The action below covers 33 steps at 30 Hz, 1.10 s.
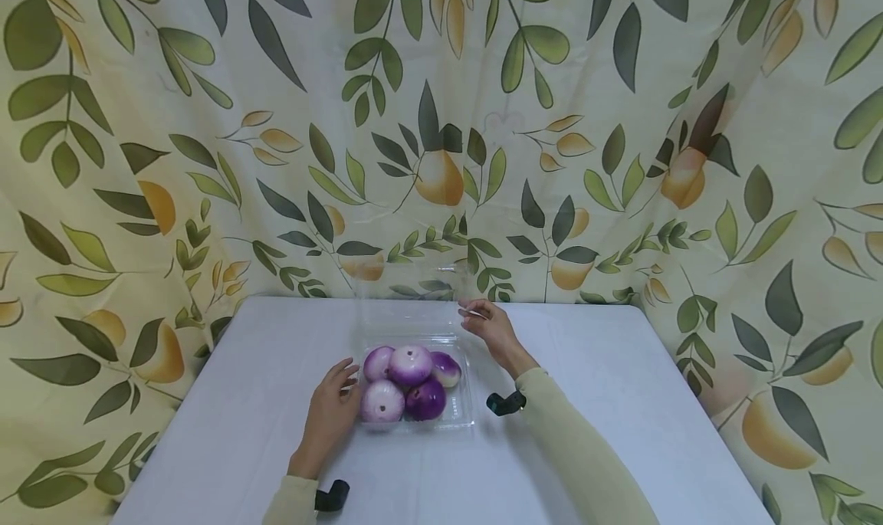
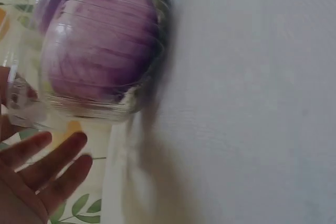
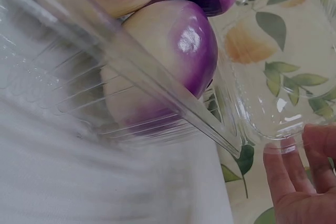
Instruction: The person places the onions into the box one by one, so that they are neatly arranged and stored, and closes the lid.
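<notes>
Several purple-and-white onions (image 1: 410, 365) sit together in a clear plastic clamshell container (image 1: 455, 424), whose transparent lid (image 1: 414, 310) stands raised at the back. My right hand (image 1: 490, 327) pinches the lid's right edge between thumb and fingers; the lid's rim shows there in the right wrist view. At the container's left side is my left hand (image 1: 333, 406). In the left wrist view, its thumb and forefinger pinch the clear rim (image 2: 23, 100), partly cut off by the frame, while the other fingers (image 2: 58, 163) spread away. One onion (image 3: 168, 66) shows through the container wall.
The container stands on a table covered with a white cloth (image 1: 228, 402). A curtain (image 1: 276, 165) printed with leaves and fruit hangs behind the table and along both sides. A black wrist camera (image 1: 506, 403) is on the right wrist, another (image 1: 333, 497) on the left.
</notes>
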Each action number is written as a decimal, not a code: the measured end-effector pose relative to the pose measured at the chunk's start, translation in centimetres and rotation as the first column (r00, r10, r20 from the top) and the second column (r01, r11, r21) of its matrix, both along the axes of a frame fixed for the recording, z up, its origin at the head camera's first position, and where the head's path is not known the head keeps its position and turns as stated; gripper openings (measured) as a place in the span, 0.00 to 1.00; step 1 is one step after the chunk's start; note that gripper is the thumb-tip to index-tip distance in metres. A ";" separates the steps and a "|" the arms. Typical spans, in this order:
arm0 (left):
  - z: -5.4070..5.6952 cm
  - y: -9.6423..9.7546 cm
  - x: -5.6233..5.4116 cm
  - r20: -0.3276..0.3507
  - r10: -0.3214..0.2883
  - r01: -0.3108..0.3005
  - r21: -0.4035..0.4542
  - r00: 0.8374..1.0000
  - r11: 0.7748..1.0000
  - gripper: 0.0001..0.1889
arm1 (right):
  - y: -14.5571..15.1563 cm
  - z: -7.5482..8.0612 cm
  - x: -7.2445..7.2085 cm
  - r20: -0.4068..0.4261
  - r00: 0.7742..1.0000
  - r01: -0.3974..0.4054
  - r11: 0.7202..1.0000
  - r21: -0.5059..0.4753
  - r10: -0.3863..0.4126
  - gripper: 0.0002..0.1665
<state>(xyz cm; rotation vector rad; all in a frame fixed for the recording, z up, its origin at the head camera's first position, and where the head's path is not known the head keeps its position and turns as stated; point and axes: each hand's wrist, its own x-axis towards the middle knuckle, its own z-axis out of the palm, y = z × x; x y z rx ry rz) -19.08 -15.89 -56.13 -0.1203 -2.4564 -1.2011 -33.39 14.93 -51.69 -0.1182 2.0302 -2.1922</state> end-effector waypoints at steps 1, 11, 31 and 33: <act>0.2 -0.1 0.0 0.004 0.010 -0.010 0.026 1.000 1.000 0.18 | 0.0 0.0 0.0 0.001 1.000 0.001 1.000 -0.005 -0.001 0.13; 4.0 -1.3 -1.8 0.073 0.050 -0.068 0.262 0.996 0.963 0.21 | 0.3 0.2 0.6 -0.026 1.000 0.005 0.999 0.039 -0.004 0.14; 11.3 -1.0 -5.7 0.060 -0.045 0.024 0.312 0.997 0.950 0.28 | 0.2 0.4 1.2 -0.072 0.997 0.039 0.989 0.141 -0.029 0.11; 11.7 -0.8 -6.0 0.050 -0.051 0.032 0.315 0.997 0.948 0.28 | 0.3 0.5 1.2 -0.080 0.996 0.045 0.988 0.147 -0.034 0.11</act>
